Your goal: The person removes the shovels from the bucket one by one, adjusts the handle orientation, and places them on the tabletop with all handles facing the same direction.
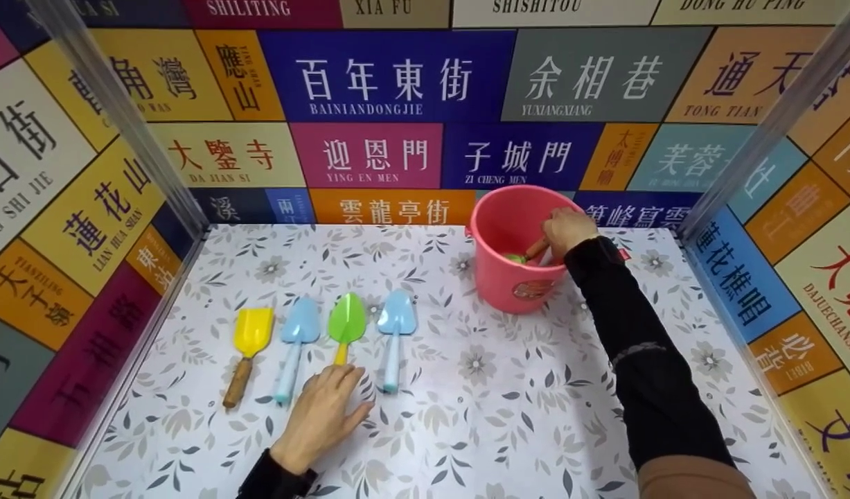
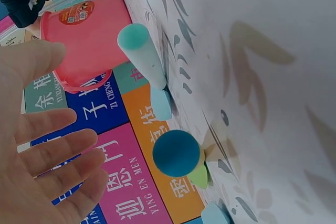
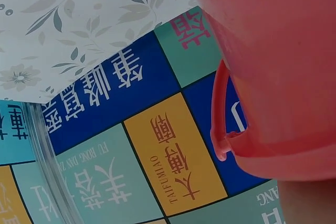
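A pink bucket stands toward the back right. My right hand reaches over its rim, fingers curled at the brown handle of a small green-headed garden tool inside; the bucket wall hides most of the tool. In the right wrist view the bucket hides the fingers. My left hand is over the handle end of a green trowel. In the left wrist view that hand has its fingers spread and holds nothing, apart from the trowel's round blue handle end.
Left of the green trowel lie a light-blue trowel and a yellow shovel with a wooden handle. Another light-blue trowel lies on its right. Printed panels wall in the floral tabletop at the back and sides.
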`<state>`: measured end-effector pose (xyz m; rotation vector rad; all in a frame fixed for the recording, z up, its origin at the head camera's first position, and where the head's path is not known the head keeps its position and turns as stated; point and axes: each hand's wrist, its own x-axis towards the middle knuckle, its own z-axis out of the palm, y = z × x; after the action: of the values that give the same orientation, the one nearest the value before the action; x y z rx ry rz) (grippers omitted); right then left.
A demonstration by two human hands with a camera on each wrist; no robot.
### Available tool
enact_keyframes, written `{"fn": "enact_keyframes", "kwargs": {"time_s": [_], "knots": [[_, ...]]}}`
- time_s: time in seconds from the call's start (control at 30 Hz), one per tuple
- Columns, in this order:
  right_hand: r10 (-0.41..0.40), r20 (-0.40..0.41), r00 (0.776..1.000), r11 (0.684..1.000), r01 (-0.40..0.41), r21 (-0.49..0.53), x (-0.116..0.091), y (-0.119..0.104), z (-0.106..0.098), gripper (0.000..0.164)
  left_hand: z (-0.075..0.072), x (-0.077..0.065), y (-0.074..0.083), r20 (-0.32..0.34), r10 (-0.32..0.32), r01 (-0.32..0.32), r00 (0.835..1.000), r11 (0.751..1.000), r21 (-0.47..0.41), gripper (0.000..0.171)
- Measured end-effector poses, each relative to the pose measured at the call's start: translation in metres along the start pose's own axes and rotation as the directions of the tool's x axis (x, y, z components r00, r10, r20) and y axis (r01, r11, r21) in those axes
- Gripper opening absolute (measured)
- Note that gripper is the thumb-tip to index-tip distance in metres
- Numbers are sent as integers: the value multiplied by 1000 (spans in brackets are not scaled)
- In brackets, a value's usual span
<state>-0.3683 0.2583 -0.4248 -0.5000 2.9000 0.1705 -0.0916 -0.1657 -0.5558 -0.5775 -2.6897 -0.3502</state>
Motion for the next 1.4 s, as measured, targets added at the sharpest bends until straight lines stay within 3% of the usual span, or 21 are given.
{"fn": "enact_keyframes", "kwargs": {"time_s": [0.27,0.57,0.83,1.03,1.23,1.4], "knots": [[-34,-15,999,999,34,-21,-9,-3,-6,36,0,1,1,-13,21,-20,1000,1000,17,51],[-48,32,998,999,47,3,-16,-6,-10,36,-1,0,1,-36,40,-38,999,999,32,51],[-88,84,993,992,79,101,-12,2,-10,39,0,-1,0,-45,48,-46,998,998,50,51],[-105,140,985,974,73,214,-17,4,-16,52,-1,-1,0,-29,35,-34,999,999,42,49],[-109,197,974,938,35,345,-19,9,-19,57,-2,-2,2,-15,26,-25,1000,999,29,48],[-92,176,980,895,4,446,-23,14,-22,43,-3,-4,2,-3,19,-19,1000,999,27,49]]}}
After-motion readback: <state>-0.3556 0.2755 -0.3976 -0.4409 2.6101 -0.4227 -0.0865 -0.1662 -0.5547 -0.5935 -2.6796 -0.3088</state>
